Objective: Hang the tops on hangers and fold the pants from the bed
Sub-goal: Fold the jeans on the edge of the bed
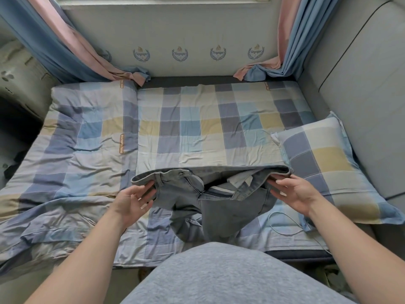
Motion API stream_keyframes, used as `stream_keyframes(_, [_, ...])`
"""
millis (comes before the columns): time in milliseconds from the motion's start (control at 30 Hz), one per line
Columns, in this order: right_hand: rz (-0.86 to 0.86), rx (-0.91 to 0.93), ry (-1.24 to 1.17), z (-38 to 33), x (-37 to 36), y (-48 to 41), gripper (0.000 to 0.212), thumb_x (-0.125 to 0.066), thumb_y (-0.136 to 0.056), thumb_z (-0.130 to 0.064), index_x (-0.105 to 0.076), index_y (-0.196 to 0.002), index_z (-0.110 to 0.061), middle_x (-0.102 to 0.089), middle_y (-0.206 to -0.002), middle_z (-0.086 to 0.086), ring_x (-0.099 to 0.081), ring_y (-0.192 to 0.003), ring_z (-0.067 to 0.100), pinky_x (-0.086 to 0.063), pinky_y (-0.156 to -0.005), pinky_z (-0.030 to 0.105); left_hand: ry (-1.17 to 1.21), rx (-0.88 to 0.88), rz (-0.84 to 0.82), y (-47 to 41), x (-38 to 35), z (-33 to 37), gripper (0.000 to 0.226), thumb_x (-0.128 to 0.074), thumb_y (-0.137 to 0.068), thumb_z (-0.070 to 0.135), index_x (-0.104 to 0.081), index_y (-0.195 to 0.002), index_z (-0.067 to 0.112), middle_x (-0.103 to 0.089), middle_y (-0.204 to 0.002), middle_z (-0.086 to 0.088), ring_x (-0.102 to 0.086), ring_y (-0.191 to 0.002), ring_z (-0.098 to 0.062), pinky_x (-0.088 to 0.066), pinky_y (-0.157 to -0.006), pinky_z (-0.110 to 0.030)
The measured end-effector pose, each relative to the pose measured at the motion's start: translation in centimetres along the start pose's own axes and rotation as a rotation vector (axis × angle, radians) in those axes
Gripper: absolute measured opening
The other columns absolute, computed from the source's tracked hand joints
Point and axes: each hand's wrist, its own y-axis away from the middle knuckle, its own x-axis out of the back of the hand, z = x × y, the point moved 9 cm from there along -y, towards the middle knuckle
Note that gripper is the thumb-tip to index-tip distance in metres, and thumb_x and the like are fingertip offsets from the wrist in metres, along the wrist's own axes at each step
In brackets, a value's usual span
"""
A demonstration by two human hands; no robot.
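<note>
A pair of grey jeans [221, 200] lies on the checked bed sheet [197, 128] close to the near edge. The waistband faces away from me, the fly is unzipped, and the legs lie crumpled toward my body. My left hand [133, 199] is at the left end of the waistband, palm turned inward, its fairly straight fingertips touching the denim. My right hand [292, 193] is at the right end of the waistband, also with straight fingers against the fabric. No tops or hangers are in view.
A folded checked quilt [72, 150] covers the bed's left half. A matching pillow [328, 170] lies at the right against a grey padded headboard [361, 84]. A thin white cable [285, 224] runs near the right front edge. Blue and pink curtains [65, 47] hang at the back corners.
</note>
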Motion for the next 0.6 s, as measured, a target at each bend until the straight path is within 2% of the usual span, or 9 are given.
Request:
stream_keyframes(67, [0.137,0.143,0.154,-1.8,0.5,-0.2,0.020,-0.059,-0.090,0.008,-0.065,-0.102,-0.007,-0.074,-0.092,0.008,-0.073,-0.088,0.020,-0.057,-0.088,0.040,-0.206,-0.126,0.121,-0.1,-0.1,1.4,0.020,-0.057,-0.095,0.005,-0.068,-0.104,0.018,-0.076,-0.107,0.003,-0.069,-0.099,-0.013,-0.049,-0.074,-0.029])
stream_keyframes(133, [0.273,0.305,0.329,-4.6,0.7,0.1,0.019,-0.069,-0.085,0.007,-0.067,-0.093,-0.010,-0.071,-0.088,0.009,-0.070,-0.084,0.024,-0.058,-0.086,0.038,-0.354,-0.295,0.259,0.2,-0.4,3.8,0.011,-0.065,-0.091,0.001,-0.071,-0.092,0.011,-0.077,-0.083,0.000,-0.070,-0.094,-0.022,-0.054,-0.066,-0.026])
stream_keyframes(167, [0.313,0.379,0.421,-6.3,0.5,0.4,0.021,-0.073,-0.083,0.004,-0.067,-0.086,-0.015,-0.069,-0.085,0.006,-0.065,-0.085,0.025,-0.056,-0.081,0.036,-0.411,-0.375,0.313,0.6,-0.8,5.2,0.008,-0.069,-0.089,0.001,-0.071,-0.088,0.009,-0.075,-0.077,-0.002,-0.070,-0.095,-0.029,-0.057,-0.070,-0.031])
stream_keyframes(233, [0.327,0.502,0.534,-9.6,-0.5,0.9,0.018,-0.076,-0.085,-0.008,-0.066,-0.079,-0.021,-0.067,-0.081,0.001,-0.060,-0.081,0.023,-0.048,-0.071,0.031,-0.575,-0.511,0.441,1.5,-1.6,8.1,0.004,-0.071,-0.088,0.010,-0.070,-0.087,0.013,-0.071,-0.079,-0.004,-0.069,-0.096,-0.035,-0.055,-0.080,-0.042])
stream_keyframes(300, [0.347,0.635,0.620,-13.5,-1.7,1.7,0.015,-0.076,-0.088,-0.027,-0.068,-0.081,-0.016,-0.066,-0.083,0.009,-0.057,-0.074,0.021,-0.044,-0.067,0.032,-0.710,-0.585,0.597,2.6,-2.5,11.1,0.004,-0.068,-0.089,0.019,-0.066,-0.085,0.019,-0.068,-0.084,-0.007,-0.064,-0.096,-0.039,-0.050,-0.079,-0.043])
stream_keyframes(333, [0.351,0.700,0.638,-15.6,-2.5,2.1,0.019,-0.075,-0.089,-0.032,-0.069,-0.083,-0.016,-0.066,-0.083,0.010,-0.056,-0.071,0.018,-0.044,-0.065,0.031,-0.759,-0.615,0.656,3.1,-3.2,12.8,0.003,-0.066,-0.089,0.024,-0.066,-0.088,0.021,-0.067,-0.092,-0.010,-0.060,-0.101,-0.041,-0.050,-0.083,-0.045])
stream_keyframes(400, [0.314,0.792,0.591,-19.7,-4.2,3.0,0.014,-0.071,-0.092,-0.032,-0.068,-0.084,-0.021,-0.069,-0.083,-0.003,-0.060,-0.070,0.005,-0.047,-0.068,0.029,-0.855,-0.679,0.733,4.1,-5.1,16.4,0.017,-0.067,-0.090,0.036,-0.070,-0.102,0.024,-0.061,-0.113,-0.019,-0.050,-0.115,-0.045,-0.045,-0.096,-0.050])
stream_keyframes(467, [0.298,0.875,0.553,-24.1,-5.8,4.0,0.010,-0.068,-0.095,-0.030,-0.066,-0.088,-0.023,-0.071,-0.089,-0.006,-0.063,-0.078,0.002,-0.051,-0.080,0.033,-0.833,-0.792,0.743,5.6,-7.5,20.3,0.030,-0.068,-0.090,0.042,-0.069,-0.112,0.020,-0.056,-0.122,-0.021,-0.047,-0.118,-0.044,-0.042,-0.099,-0.050])
stream_keyframes(600, [0.364,1.066,0.527,-33.9,-8.1,7.6,0.030,-0.067,-0.094,-0.036,-0.064,-0.097,-0.006,-0.069,-0.096,0.016,-0.056,-0.084,0.020,-0.050,-0.081,0.046,-0.490,-1.117,0.440,9.9,-13.9,28.4,0.014,-0.065,-0.096,0.025,-0.061,-0.106,0.017,-0.067,-0.108,-0.007,-0.060,-0.100,-0.026,-0.047,-0.090,-0.036])
